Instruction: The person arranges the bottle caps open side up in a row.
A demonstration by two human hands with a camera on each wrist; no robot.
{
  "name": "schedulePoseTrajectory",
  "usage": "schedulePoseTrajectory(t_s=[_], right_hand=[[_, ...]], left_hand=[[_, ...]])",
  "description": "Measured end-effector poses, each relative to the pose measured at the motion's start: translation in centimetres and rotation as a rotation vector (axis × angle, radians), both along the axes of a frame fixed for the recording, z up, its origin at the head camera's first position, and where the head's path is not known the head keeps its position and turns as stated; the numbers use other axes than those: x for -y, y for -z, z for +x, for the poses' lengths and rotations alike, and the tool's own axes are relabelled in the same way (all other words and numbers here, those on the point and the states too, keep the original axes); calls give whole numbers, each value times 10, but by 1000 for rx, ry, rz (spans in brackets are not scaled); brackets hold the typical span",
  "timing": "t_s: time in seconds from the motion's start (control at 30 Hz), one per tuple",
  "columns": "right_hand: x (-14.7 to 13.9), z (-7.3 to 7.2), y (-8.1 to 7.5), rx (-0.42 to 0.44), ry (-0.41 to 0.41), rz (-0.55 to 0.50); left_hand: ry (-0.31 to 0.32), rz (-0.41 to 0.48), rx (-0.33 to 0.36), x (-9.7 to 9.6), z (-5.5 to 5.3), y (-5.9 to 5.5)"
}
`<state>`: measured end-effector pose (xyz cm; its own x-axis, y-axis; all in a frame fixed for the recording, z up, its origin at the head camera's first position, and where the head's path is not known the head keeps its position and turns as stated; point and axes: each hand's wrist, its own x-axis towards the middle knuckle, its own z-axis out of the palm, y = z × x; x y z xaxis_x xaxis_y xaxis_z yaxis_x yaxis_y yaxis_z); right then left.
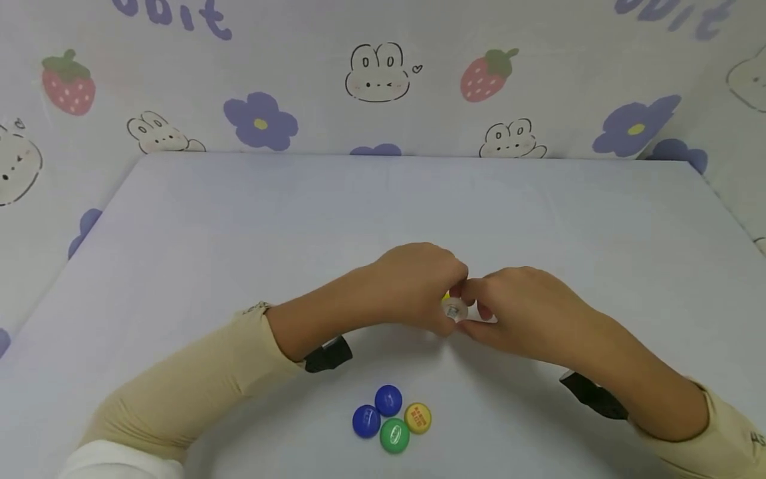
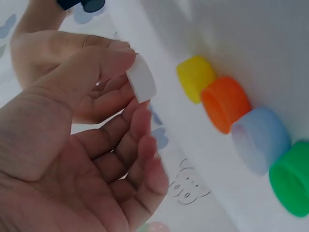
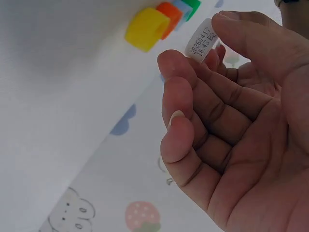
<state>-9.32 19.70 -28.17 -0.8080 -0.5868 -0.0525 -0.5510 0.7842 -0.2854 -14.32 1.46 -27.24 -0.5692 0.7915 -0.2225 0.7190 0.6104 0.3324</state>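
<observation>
A small white bottle cap [image 1: 455,310] is pinched between both hands, with dark printed characters on it. In the left wrist view the thumb of the left hand [image 1: 419,286] presses one edge of the cap [image 2: 142,79], its fingers curving up from below. From the other side the right hand [image 1: 526,313] grips it with thumb and index finger; its remaining fingers [image 3: 177,104] curl loosely. Rows of date-like digits show on the cap's side [image 3: 200,41] in the right wrist view. Under the hands, a yellow cap [image 2: 195,77] is mostly hidden in the head view.
Beside the yellow cap, the wrist views show an orange cap [image 2: 226,104], a light blue cap [image 2: 260,140] and a green cap [image 2: 294,179] in a row. Nearer the person lie two blue caps [image 1: 388,400], a printed yellow cap [image 1: 417,418] and another green cap [image 1: 394,436] on the white table [image 1: 299,219].
</observation>
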Motion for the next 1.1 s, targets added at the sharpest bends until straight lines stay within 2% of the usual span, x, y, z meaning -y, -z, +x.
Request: schedulePoseTrajectory(t_s=[0.13, 0.27, 0.77, 1.1], right_hand=[[-6, -4, 5, 13, 11, 9], [-12, -7, 8, 21, 26, 1], [-26, -11, 14, 40, 77, -4], [-25, -16, 21, 96, 99, 34]], left_hand=[[16, -7, -35, -10, -5, 8], [11, -25, -48, -16, -7, 11], [57, 4, 13, -32, -20, 17], [35, -80, 16, -38, -19, 26]])
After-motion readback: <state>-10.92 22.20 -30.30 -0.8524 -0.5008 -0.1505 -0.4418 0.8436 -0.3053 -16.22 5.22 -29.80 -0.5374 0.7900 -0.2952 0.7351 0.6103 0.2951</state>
